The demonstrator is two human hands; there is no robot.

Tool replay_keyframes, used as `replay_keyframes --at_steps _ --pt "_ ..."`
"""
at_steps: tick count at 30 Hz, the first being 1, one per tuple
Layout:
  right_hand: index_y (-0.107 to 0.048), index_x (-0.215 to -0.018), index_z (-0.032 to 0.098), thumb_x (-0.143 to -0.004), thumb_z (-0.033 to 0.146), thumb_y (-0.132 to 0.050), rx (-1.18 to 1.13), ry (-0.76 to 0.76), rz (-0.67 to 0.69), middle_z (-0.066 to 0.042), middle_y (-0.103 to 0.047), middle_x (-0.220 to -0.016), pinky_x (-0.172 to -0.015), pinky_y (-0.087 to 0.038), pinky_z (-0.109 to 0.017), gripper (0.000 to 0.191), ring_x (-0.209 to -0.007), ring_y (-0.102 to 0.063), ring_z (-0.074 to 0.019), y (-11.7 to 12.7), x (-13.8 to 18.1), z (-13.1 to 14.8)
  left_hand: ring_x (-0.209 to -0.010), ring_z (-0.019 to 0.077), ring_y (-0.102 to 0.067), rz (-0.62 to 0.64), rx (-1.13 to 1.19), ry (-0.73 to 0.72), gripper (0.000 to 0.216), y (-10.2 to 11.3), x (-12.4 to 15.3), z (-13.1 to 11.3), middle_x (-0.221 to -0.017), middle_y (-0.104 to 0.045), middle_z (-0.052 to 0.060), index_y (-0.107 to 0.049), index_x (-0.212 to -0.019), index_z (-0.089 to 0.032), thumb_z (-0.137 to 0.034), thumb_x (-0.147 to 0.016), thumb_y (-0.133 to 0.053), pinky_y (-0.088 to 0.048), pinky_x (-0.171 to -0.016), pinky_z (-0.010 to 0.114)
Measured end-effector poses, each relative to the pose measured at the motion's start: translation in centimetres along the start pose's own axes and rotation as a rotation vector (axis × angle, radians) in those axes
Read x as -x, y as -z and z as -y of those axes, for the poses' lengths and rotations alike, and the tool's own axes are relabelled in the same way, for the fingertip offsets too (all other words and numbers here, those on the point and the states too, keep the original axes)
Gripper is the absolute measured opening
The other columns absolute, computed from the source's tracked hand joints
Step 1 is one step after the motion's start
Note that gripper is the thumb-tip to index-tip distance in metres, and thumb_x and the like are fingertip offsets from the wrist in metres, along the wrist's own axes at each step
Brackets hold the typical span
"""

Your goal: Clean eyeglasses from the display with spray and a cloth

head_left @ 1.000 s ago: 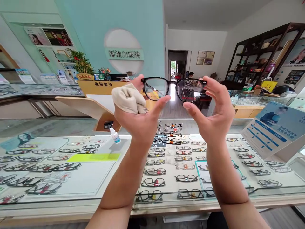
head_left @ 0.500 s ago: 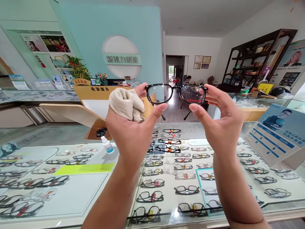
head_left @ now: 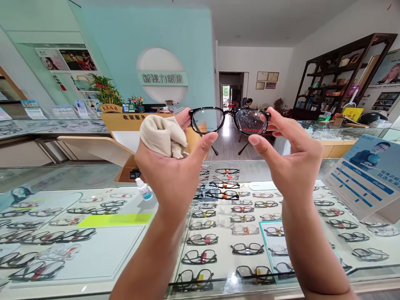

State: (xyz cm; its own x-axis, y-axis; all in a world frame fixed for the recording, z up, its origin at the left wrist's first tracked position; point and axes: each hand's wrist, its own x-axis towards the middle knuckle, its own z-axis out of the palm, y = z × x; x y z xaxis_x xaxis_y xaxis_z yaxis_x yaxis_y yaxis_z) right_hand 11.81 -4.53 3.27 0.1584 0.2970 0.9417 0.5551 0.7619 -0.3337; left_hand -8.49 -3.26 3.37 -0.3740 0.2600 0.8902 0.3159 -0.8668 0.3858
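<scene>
I hold a pair of black-framed glasses point(head_left: 229, 121) up in front of me with both hands, lenses facing me and temples pointing away. My left hand point(head_left: 171, 166) pinches the left lens rim between thumb and forefinger, and its other fingers keep a crumpled beige cloth point(head_left: 162, 135) against the palm. My right hand point(head_left: 290, 160) pinches the right rim, where the lens carries red lettering. Both hands are raised well above the glass counter point(head_left: 103, 246).
Under the counter glass lie several rows of display glasses point(head_left: 218, 239). A small white dropper bottle point(head_left: 143, 189) lies on the counter at left. A blue and white leaflet stand point(head_left: 362, 177) is at right. A wooden reception desk point(head_left: 125, 121) and dark shelving point(head_left: 337, 79) stand behind.
The glasses and both hands have dropped slightly in view and the temples now show below the frame. The camera has tilted down a little. Both grips are unchanged.
</scene>
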Motion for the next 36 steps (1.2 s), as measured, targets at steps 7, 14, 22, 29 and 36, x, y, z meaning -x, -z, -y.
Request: replay_keyframes --at_steps 7,14,22,29,36 --pt "-0.079 -0.147 0.034 -0.099 0.048 -0.085 0.014 -0.006 0.032 -0.008 -0.083 -0.129 -0.103 -0.066 -0.052 0.05 -0.111 -0.077 -0.0275 0.0 -0.1 -0.3 -0.127 0.0323 -0.081 -0.026 -0.008 0.016 0.041 -0.4 0.0 0.1 -0.132 -0.084 0.005 -0.072 -0.107 -0.03 -0.042 -0.082 -0.102 -0.071 -0.115 0.058" --pt "-0.083 -0.141 0.033 -0.098 0.046 -0.085 -0.029 -0.017 0.037 -0.007 -0.084 -0.122 -0.099 -0.066 -0.05 0.045 -0.101 -0.079 -0.0259 -0.3 -0.1 -0.6 -0.13 0.0328 -0.079 -0.061 0.012 -0.029 0.04 -0.7 0.0 0.4 -0.125 -0.084 0.004 -0.067 -0.094 -0.03 -0.042 -0.08 -0.102 -0.069 -0.115 0.06" --pt "-0.083 -0.139 0.031 -0.098 0.049 -0.084 -0.031 -0.078 0.091 -0.007 -0.085 -0.122 -0.097 -0.066 -0.05 0.045 -0.098 -0.08 -0.0249 0.0 -0.3 -0.4 -0.128 0.0317 -0.078 -0.046 -0.073 -0.01 0.04 -0.6 0.1 0.5 -0.123 -0.083 0.004 -0.071 -0.105 -0.034 -0.051 -0.082 -0.1 -0.066 -0.118 0.06" --pt "-0.083 -0.138 0.03 -0.097 0.049 -0.085 -0.042 -0.112 0.132 -0.007 -0.085 -0.124 -0.097 -0.067 -0.05 0.045 -0.099 -0.08 -0.0252 0.1 -0.3 -0.4 -0.137 0.0336 -0.073 -0.037 -0.011 -0.004 0.048 -0.7 0.2 1.3 -0.124 -0.081 0.006 -0.073 -0.114 -0.034 -0.057 -0.081 -0.1 -0.062 -0.122 0.062" --pt "-0.083 -0.138 0.03 -0.097 0.053 -0.082 -0.029 -0.165 0.151 -0.007 -0.086 -0.123 -0.095 -0.067 -0.05 0.047 -0.098 -0.08 -0.0253 0.2 -0.3 -0.1 -0.14 0.0361 -0.072 -0.05 0.0 0.017 0.059 -1.0 0.4 1.7 -0.128 -0.079 0.008 -0.072 -0.117 -0.031 -0.062 -0.077 -0.101 -0.065 -0.118 0.061"
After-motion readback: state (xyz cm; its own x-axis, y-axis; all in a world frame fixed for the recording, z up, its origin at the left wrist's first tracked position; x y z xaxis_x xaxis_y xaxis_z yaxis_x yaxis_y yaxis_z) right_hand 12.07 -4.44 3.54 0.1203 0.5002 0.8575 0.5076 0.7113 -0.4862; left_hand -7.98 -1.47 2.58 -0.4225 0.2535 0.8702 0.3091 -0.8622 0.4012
